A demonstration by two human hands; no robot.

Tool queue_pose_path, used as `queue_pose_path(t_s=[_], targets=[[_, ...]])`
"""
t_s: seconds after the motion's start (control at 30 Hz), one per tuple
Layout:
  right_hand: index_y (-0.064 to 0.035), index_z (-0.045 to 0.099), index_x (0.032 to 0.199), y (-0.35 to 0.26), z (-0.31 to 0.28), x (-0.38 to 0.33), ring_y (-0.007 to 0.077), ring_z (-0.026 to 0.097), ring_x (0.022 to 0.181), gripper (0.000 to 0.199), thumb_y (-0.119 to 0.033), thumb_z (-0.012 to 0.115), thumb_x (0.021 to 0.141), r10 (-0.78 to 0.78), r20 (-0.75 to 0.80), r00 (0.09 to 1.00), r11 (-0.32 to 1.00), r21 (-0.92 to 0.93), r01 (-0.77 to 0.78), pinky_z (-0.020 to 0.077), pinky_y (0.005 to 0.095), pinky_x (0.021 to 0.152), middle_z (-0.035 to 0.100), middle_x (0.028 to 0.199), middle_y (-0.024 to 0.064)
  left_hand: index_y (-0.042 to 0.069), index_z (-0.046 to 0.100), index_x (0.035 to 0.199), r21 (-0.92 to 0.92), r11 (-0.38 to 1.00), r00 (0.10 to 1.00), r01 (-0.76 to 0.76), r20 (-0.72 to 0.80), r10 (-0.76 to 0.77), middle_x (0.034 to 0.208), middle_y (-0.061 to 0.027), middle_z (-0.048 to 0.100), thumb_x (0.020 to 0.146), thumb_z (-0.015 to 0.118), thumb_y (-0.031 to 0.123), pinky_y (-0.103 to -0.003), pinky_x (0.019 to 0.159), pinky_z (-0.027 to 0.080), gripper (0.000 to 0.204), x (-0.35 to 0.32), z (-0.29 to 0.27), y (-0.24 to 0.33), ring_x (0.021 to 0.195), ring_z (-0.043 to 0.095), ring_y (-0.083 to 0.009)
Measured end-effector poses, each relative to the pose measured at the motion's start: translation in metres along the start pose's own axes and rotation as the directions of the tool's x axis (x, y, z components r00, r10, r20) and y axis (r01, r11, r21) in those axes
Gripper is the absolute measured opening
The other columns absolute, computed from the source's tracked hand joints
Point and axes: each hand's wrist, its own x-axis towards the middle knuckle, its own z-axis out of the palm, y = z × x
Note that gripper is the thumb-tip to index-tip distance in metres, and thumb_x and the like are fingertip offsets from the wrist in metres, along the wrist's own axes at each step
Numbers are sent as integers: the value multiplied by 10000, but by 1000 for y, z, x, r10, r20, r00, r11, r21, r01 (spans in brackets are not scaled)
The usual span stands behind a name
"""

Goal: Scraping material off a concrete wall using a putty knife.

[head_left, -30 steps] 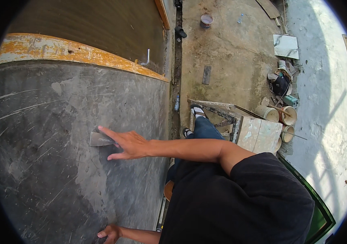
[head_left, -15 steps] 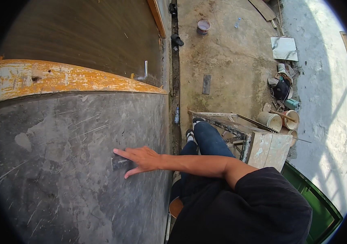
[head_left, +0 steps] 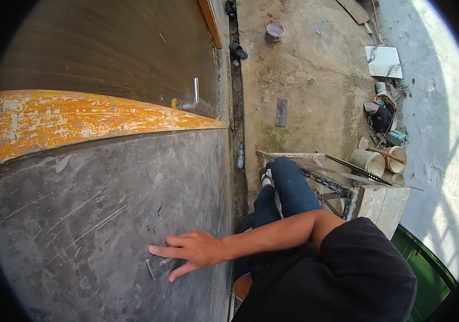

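Plainly, the small flat metal scraper (head_left: 157, 264) pressed against the grey plastered wall (head_left: 79, 214), below the orange band (head_left: 68, 121), looks thin, stiff and light, best gripped along its back edge. To its right, the right hand (head_left: 194, 249) lies on it with fingers spread flat; the left hand is out of view.

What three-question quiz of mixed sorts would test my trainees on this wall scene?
1. True or false: the right hand presses a metal blade flat against the grey wall.
2. What colour is the worn band bordering the grey wall? A blue, B orange, C white.
3. Fill in: beside the person's legs, a pale ___ stands on the ground.

Key: 1 true; 2 B; 3 bucket.
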Motion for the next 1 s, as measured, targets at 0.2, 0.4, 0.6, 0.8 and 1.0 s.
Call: queue_pose_path(t_s=[0.2, 0.4, 0.6, 0.8, 1.0], targets=[[-142, 363, 1557, 1, 4, -3, 184, 476, 635, 948, -520, 776, 793, 10, 12, 1000, 999, 38, -11, 411, 323, 466, 394, 866, 44, 21, 398, 1500, -21, 999, 999, -44, 4, 44, 1619, -204, 276, 1055, 426, 322, -593, 1189, 208, 538, -15, 8, 10, 1503, 230, -385], [-182, 291, 1595, 2, 6, -6, 172, 478, 719, 990, -483, 780, 789, 18, 26, 1000, 997, 73, -20, 433, 323, 485, 378, 866, 38, 12, 387, 1505, -49, 994, 995, -96, 21, 97, 1615, -209, 282, 1055, 437, 293, -579, 1188, 218, 533, -29, 12, 17, 1499, 240, -382], [-213, 104, 1627, 2, 1, -3, 230, 519, 739, 1126, -434, 811, 779, 2, 102, 995, 991, 133, -16, 489, 373, 578, 442, 922, 66, 3, 376, 1510, -81, 990, 993, -118, 11, 119, 1611, -213, 288, 1054, 448, 264, -565, 1187, 228, 530, -62, 5, 22, 1495, 250, -379], [-210, 113, 1628, 2, 6, -3, 230, 531, 703, 1144, -443, 823, 763, 2, 40, 999, 993, 117, -7, 471, 370, 555, 442, 891, 62, -6, 365, 1515, -133, 987, 996, -85, -53, 79, 1606, -218, 294, 1054, 459, 234, -551, 1186, 237, 529, -82, 2, 22, 1491, 260, -376], [-196, 90, 1629, 1, 6, -4, 247, 559, 722, 1176, -448, 835, 755, -31, 17, 999, 992, 124, 28, 489, 388, 621, 501, 919, 72, -15, 354, 1520, -129, 991, 995, -42, -96, 30, 1602, -222, 299, 1053, 469, 205, -538, 1185, 247, 529, -95, -20, 12, 1487, 270, -373]])
